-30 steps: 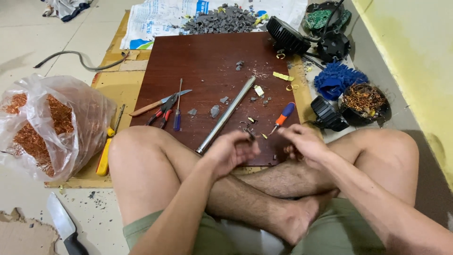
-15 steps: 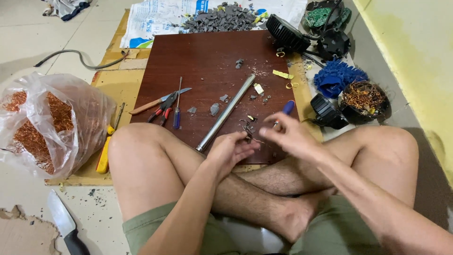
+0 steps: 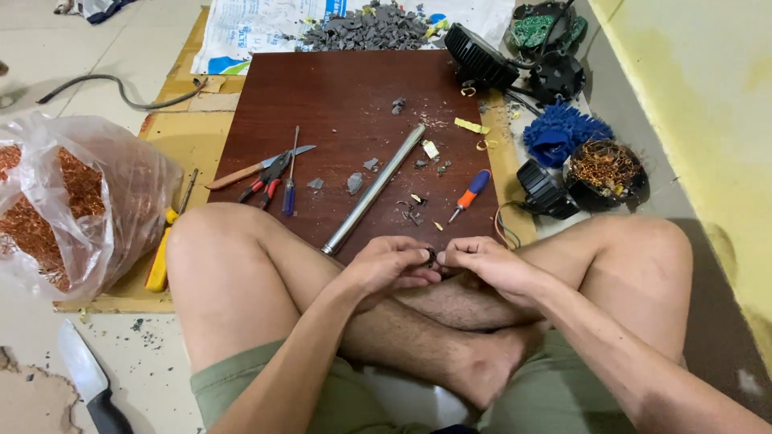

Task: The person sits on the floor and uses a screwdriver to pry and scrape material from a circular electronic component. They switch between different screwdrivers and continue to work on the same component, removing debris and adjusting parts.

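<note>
The left hand (image 3: 392,265) and the right hand (image 3: 482,261) meet above the crossed legs, at the near edge of the dark brown board (image 3: 346,96). Between their fingertips they pinch one small dark part (image 3: 431,257), both hands closed on it. The part is tiny and mostly hidden, so its shape is not clear. A metal tube (image 3: 372,190) and an orange screwdriver (image 3: 469,194) lie on the board, just beyond the hands.

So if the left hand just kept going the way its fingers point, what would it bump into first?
Almost at once, the small dark piece pinched between both hands, then the right hand facing it. The left hand points rightward across the lap; depth is hard to judge.
</note>
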